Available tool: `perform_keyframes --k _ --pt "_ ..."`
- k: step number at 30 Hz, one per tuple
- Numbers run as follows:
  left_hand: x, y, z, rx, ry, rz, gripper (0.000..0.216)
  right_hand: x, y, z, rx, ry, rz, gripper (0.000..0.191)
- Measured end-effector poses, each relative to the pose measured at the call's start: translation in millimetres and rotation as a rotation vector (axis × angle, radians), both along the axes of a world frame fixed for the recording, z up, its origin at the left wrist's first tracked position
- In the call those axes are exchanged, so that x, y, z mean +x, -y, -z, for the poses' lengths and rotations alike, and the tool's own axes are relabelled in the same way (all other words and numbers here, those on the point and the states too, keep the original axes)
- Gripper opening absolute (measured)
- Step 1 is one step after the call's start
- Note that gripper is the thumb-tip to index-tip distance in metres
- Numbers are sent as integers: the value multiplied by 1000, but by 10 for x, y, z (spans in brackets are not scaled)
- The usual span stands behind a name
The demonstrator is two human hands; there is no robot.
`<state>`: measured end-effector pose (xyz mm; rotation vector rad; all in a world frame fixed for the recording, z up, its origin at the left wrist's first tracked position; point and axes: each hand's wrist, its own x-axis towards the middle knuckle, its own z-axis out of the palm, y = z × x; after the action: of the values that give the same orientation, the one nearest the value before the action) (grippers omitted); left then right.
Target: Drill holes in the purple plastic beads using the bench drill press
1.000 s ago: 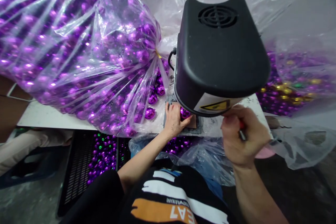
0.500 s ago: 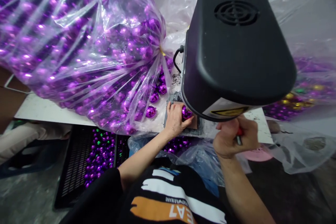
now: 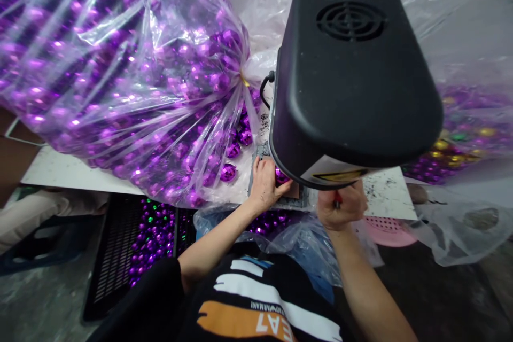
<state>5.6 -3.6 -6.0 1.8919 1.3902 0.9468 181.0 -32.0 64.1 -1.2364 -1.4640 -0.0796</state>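
Note:
A big black machine head (image 3: 352, 80) hangs over the white table (image 3: 72, 173). Under its front edge my left hand (image 3: 265, 184) is closed round a shiny purple ball (image 3: 281, 176), holding it on a small grey plate (image 3: 294, 199). My right hand (image 3: 340, 206) is fisted close beside it, gripping a thin tool with a red handle (image 3: 337, 200); the tool's tip is hidden under the machine.
A huge clear bag of purple balls (image 3: 120, 75) fills the left of the table. Loose purple balls (image 3: 229, 172) lie beside my left hand. More bagged balls (image 3: 460, 144) sit right. A black crate of balls (image 3: 152, 235) and a pink basket (image 3: 388, 227) are below.
My right hand has moved left and in under the machine's front edge, close to the ball. My left hand has stayed on the ball.

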Motion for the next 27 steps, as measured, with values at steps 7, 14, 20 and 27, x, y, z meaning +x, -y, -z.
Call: perform_keyframes --k 7,14,20,27 --pt "11 -63 12 77 -113 37 35 -174 82 -677 -3 -168 66 21" --pt "-176 282 -55 265 -82 45 50 -255 -100 -1216 -172 -455 102 50" --pt "-376 667 -186 271 -199 211 81 -236 -106 -1150 -143 -501 54 49" --pt "-1067 226 -492 242 -575 -173 24 -201 -76 -1139 -176 -455 53 51"
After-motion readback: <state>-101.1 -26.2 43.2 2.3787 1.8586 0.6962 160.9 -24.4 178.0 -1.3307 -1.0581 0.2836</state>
